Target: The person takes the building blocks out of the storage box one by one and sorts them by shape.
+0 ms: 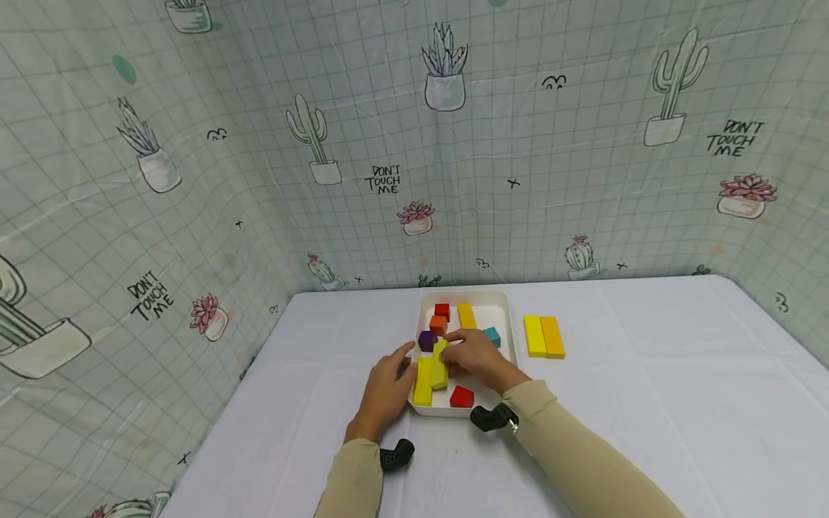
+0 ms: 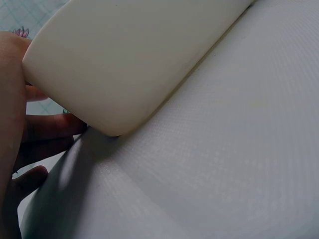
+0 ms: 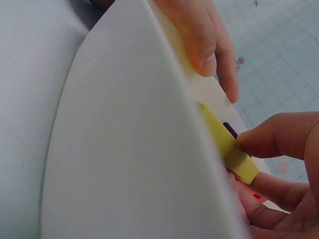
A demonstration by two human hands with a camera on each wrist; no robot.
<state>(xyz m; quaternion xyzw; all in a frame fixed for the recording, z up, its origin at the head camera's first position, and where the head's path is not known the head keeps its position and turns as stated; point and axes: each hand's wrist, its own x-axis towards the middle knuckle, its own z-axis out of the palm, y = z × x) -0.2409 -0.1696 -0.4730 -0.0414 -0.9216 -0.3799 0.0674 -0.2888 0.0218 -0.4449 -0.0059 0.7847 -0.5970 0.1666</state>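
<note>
My right hand (image 1: 476,354) pinches a yellow rectangular block (image 1: 440,365) between thumb and fingers, inside a white tray (image 1: 499,303). The right wrist view shows the thumb (image 3: 271,134) on one face of this block (image 3: 229,144). Another yellow block (image 1: 423,381) lies along the tray's left wall, beside the held one. My left hand (image 1: 386,388) rests at the tray's left rim, its fingers fairly straight. In the left wrist view, fingers (image 2: 52,127) stretch out beside the tray's outer wall (image 2: 124,59). A purple block (image 1: 427,340) sits just beyond the held block.
Within the tray are a red cube (image 1: 442,310), an orange block (image 1: 438,326), a yellow-orange block (image 1: 466,315), a blue block (image 1: 492,336) and a red block (image 1: 462,396). To its right, a yellow block (image 1: 534,336) and an orange block (image 1: 553,337) lie together on the white table (image 1: 648,403).
</note>
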